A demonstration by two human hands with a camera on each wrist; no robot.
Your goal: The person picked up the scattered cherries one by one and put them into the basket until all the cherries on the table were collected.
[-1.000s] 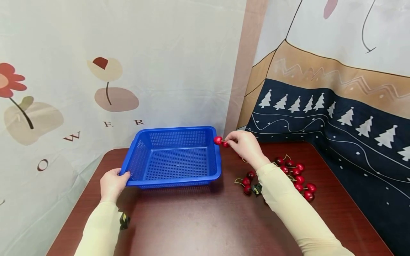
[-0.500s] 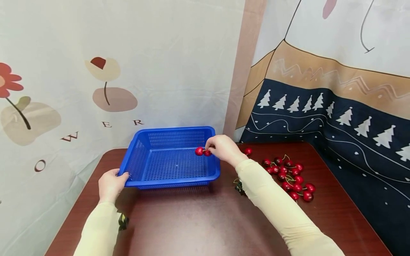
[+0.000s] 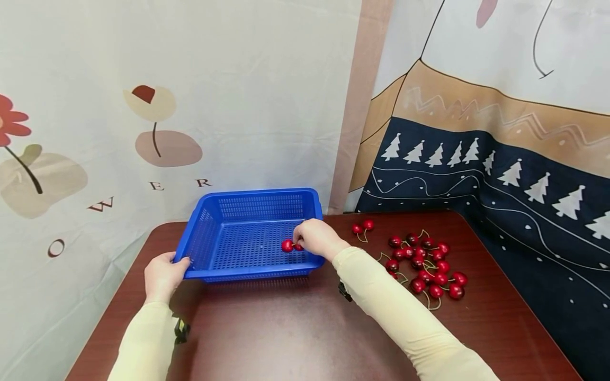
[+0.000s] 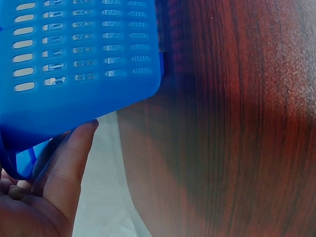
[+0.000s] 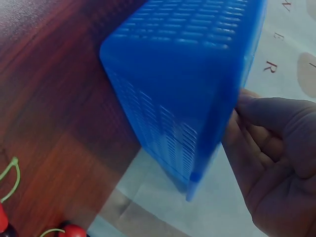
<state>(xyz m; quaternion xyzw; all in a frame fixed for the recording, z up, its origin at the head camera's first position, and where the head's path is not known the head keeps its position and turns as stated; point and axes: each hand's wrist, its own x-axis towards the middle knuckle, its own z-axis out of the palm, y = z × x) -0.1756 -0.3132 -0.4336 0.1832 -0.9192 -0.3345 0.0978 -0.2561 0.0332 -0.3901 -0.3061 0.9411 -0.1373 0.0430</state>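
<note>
My left hand (image 3: 163,276) grips the near left corner of a blue plastic basket (image 3: 252,271), thumb over the rim. The left wrist view has fingers (image 4: 69,163) under the slotted wall. My right hand (image 3: 318,238) reaches over the basket's right rim and pinches a pair of cherries (image 3: 287,245) low inside, over the slotted floor. In the right wrist view the basket wall hides these cherries, and only the curled hand (image 5: 276,148) shows behind the rim.
Several red cherries with green stems (image 3: 436,278) lie in a loose heap right of the basket on the brown table (image 3: 267,338). A separate pair (image 3: 362,227) lies near the back edge. Printed cloth (image 3: 267,95) hangs close behind.
My right hand has carried the pair of cherries leftward over the basket's right rim and down inside. My left hand keeps its grip on the corner.
</note>
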